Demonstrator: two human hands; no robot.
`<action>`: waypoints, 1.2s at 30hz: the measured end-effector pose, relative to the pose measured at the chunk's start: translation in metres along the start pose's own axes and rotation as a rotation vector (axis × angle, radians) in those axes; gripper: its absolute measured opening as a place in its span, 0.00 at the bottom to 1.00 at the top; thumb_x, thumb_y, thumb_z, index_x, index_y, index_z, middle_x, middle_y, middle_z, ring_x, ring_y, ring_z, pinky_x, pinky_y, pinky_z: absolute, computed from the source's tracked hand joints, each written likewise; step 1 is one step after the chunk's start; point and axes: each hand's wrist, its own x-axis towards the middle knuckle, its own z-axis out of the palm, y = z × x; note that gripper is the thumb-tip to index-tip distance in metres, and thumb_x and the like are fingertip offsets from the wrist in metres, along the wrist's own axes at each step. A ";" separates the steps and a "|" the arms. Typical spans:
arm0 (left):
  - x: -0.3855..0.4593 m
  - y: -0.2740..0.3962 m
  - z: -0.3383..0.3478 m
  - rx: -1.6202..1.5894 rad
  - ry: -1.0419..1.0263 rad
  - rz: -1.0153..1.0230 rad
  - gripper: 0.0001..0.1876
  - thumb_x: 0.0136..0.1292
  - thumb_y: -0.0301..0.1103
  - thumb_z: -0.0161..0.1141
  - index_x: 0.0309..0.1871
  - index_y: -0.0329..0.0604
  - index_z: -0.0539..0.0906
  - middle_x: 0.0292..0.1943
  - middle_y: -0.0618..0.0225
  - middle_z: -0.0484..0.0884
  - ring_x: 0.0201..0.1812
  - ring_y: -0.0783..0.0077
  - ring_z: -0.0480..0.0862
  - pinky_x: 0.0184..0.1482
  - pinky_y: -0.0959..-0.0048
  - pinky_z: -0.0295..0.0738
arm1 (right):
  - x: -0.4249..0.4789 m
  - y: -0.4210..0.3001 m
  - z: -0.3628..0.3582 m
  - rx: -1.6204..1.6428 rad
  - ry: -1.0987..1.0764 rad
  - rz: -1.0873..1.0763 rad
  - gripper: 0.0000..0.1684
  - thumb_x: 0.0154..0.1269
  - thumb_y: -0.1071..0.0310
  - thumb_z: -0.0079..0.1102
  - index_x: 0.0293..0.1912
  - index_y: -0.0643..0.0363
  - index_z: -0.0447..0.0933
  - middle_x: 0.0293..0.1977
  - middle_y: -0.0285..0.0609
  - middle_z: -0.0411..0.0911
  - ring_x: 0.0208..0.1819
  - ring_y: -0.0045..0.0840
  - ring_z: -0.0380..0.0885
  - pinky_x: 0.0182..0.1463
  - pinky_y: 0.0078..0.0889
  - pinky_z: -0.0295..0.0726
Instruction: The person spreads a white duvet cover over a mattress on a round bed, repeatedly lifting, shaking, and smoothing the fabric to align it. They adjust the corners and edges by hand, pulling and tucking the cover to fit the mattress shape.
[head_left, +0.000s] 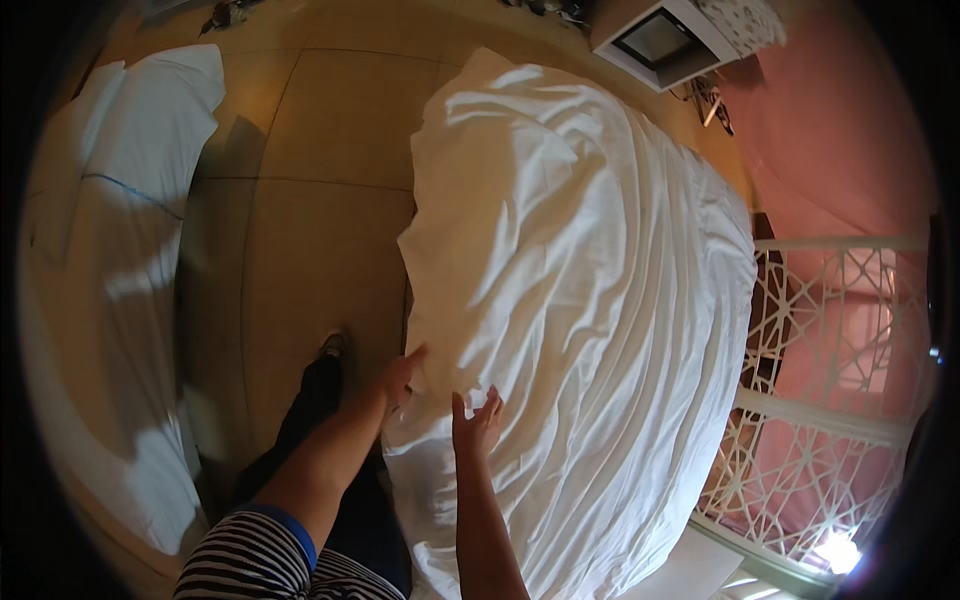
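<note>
A large white sheet (585, 262), wrinkled and gathered in long folds, lies over what looks like a bed and hangs at its left side. At the sheet's near left edge is my left hand (401, 379), its fingers at the fabric; whether they pinch it cannot be told. A little to the right, my right hand (476, 424) is over the sheet with thumb and fingers apart, and a small raised bit of cloth shows between them. Both forearms reach in from the bottom of the view.
On the left stands another surface covered with white cloth (150, 142). Between the two runs a tiled floor (322, 247), with my shoe (334, 345) on it. A white cabinet (660, 45) stands at the top right. A white lattice screen (817, 420) and pink curtain (832, 142) line the right side.
</note>
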 end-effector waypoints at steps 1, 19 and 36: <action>0.004 0.012 -0.006 -0.053 -0.008 0.081 0.23 0.48 0.45 0.62 0.47 0.47 0.73 0.41 0.69 0.76 0.44 0.70 0.74 0.45 0.66 0.69 | 0.013 -0.014 0.005 -0.037 -0.043 0.091 0.31 0.49 0.53 0.58 0.49 0.60 0.62 0.42 0.45 0.68 0.35 0.33 0.74 0.33 0.36 0.74; 0.010 0.187 0.011 -0.109 -0.192 -0.020 0.21 0.56 0.38 0.55 0.53 0.41 0.69 0.48 0.62 0.73 0.48 0.66 0.73 0.51 0.69 0.67 | 0.157 -0.148 0.017 0.346 -0.146 -0.278 0.09 0.53 0.71 0.55 0.36 0.63 0.73 0.32 0.43 0.74 0.26 0.24 0.74 0.26 0.21 0.74; 0.113 0.302 0.043 -0.365 -0.037 0.160 0.28 0.55 0.55 0.51 0.52 0.44 0.69 0.49 0.63 0.72 0.46 0.63 0.72 0.50 0.65 0.66 | 0.239 -0.206 -0.001 0.541 -1.200 -0.223 0.09 0.54 0.68 0.56 0.34 0.62 0.74 0.28 0.36 0.74 0.28 0.16 0.69 0.30 0.19 0.68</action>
